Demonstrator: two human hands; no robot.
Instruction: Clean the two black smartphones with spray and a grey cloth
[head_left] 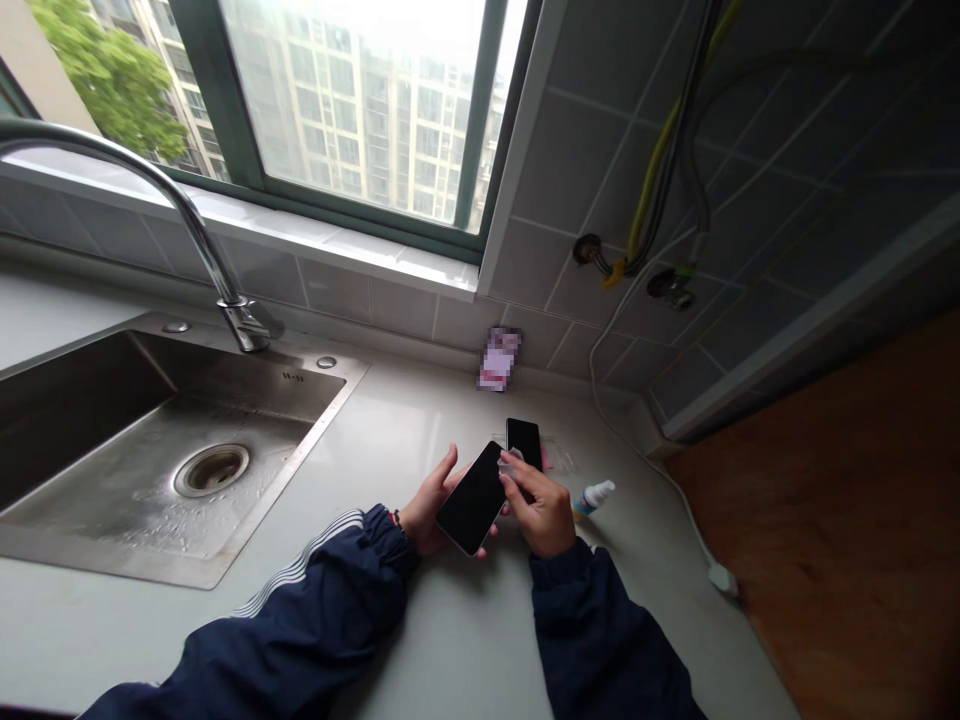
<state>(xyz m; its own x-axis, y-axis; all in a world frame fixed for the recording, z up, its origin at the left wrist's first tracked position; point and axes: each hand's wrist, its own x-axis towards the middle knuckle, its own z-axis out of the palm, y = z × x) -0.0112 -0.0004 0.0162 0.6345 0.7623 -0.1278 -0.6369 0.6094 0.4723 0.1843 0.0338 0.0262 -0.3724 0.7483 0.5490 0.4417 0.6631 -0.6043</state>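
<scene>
My left hand [429, 505] grips a black phone [474, 500] from underneath, its dark screen tilted up above the pale countertop [420, 420]. My right hand [546, 515] pinches a small pale wipe or cloth [509, 466] against the phone's top edge. A second black phone [523, 441] lies flat on the counter just behind my hands. A small white spray bottle [594, 497] lies on its side right of my right hand.
A steel sink [90, 420] with a curved tap [187, 220] fills the left. A clear wrapper with pink [555, 458] lies by the second phone. A white cable [660, 470] runs along the counter to a plug [721, 577]. Tiled wall, window behind.
</scene>
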